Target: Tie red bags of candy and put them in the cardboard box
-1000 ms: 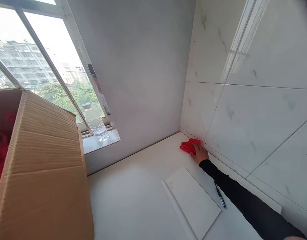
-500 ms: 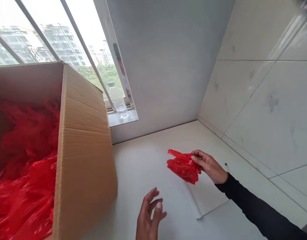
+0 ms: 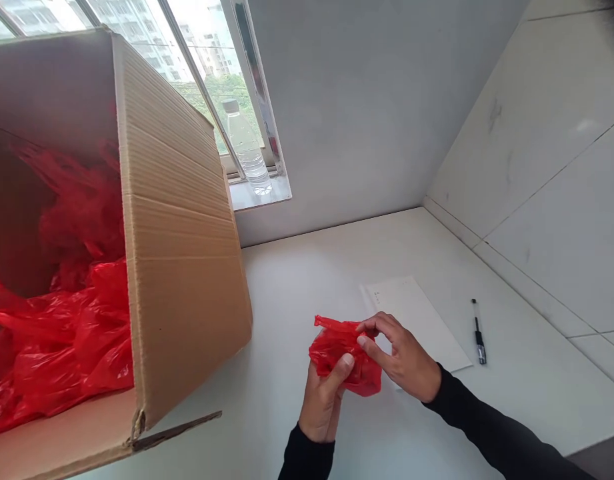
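Observation:
A crumpled red plastic bag (image 3: 363, 379) is held between both hands, above the white table (image 3: 291, 293). My left hand (image 3: 323, 400) grips it from below, thumb pressed on top; its other fingers are hidden under the bag. On the right side of the bag, my right hand (image 3: 404, 357) pinches the plastic between thumb and fingers. To the left stands a cardboard box (image 3: 187, 267), its open side showing a heap of red plastic bags (image 3: 71, 347) inside.
White paper sheets (image 3: 429, 327) lie just beyond my right hand, with a black pen (image 3: 479, 337) to their right. A clear water bottle (image 3: 251, 150) stands on the window sill. A box flap (image 3: 179, 430) juts out toward the front. Walls bound the table behind and at right.
My left hand, empty before, has closed on the red bag. My right hand has brought the bag leftward and down to it. The camera view has tilted down, revealing the pen and more paper.

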Motion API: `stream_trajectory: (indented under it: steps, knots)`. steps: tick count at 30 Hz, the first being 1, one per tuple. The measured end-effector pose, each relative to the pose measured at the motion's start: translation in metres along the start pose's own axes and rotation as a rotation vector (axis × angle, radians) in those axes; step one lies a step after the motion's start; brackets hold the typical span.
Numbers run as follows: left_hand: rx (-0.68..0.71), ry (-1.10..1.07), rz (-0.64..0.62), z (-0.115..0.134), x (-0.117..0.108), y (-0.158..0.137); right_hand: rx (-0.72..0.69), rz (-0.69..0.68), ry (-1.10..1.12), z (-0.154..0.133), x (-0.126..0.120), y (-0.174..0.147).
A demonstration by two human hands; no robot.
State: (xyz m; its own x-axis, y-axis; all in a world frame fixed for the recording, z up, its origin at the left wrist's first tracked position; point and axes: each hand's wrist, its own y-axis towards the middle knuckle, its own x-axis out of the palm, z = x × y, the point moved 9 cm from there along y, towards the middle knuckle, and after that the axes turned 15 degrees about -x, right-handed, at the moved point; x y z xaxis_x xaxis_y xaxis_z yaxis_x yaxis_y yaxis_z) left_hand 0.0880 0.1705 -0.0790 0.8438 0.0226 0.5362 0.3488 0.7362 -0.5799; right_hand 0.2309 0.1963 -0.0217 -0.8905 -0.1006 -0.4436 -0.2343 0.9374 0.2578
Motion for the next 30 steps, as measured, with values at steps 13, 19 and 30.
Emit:
stream_trajectory:
  steps: [13, 19, 30]
  knots:
    - [0.011, 0.021, 0.135, -0.001, -0.038, 0.004, 0.090, 0.036, 0.057, 0.005, -0.012, 0.005]
    - [0.020, 0.015, 0.115, 0.002, -0.022, 0.000, -0.003, 0.011, 0.107, -0.005, 0.002, 0.007]
    - [-0.136, -0.195, 0.113, -0.022, -0.041, -0.005, 0.038, -0.029, 0.373, 0.000, -0.005, 0.004]
